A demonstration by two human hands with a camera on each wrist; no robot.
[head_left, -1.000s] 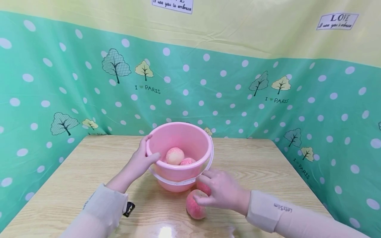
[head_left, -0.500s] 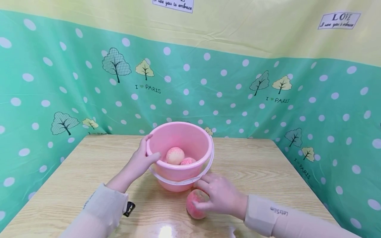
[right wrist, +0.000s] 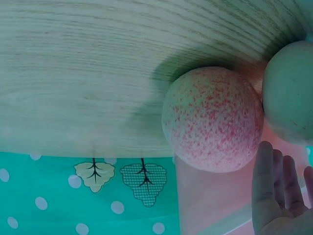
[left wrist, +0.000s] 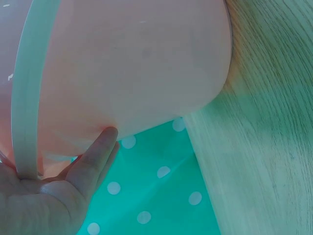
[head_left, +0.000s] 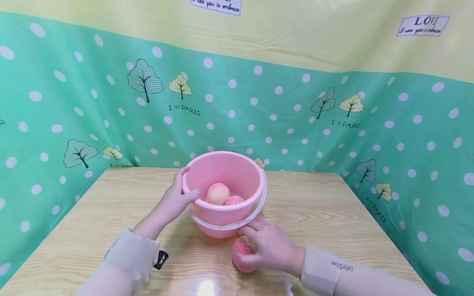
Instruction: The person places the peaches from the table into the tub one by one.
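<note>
My left hand (head_left: 173, 202) grips the left rim of a pink bucket (head_left: 224, 216), thumb inside and fingers outside. The left wrist view shows those fingers (left wrist: 100, 152) against its outer wall. Inside lie two peaches: a pale speckled one (head_left: 217, 193) and a pinker one (head_left: 234, 200), partly hidden by the rim. My right hand (head_left: 272, 246) reaches over a red peach (head_left: 242, 250) on the table at the bucket's front, thumb overlapping it. In the right wrist view, my fairly straight fingers (right wrist: 264, 176) are beside two peaches: a speckled one (right wrist: 212, 120) and a smoother one (right wrist: 293, 93).
The bucket's white handle (head_left: 222, 226) hangs down across its front. A wooden table (head_left: 314, 205) carries everything. A green dotted cloth (head_left: 255, 115) rises behind and at both sides. A black clip-like piece (head_left: 161, 260) sits by the left cuff.
My right hand has drawn slightly nearer me and down around the front peach; the red peach seen beneath it earlier is now hidden. The left hand and bucket stay still.
</note>
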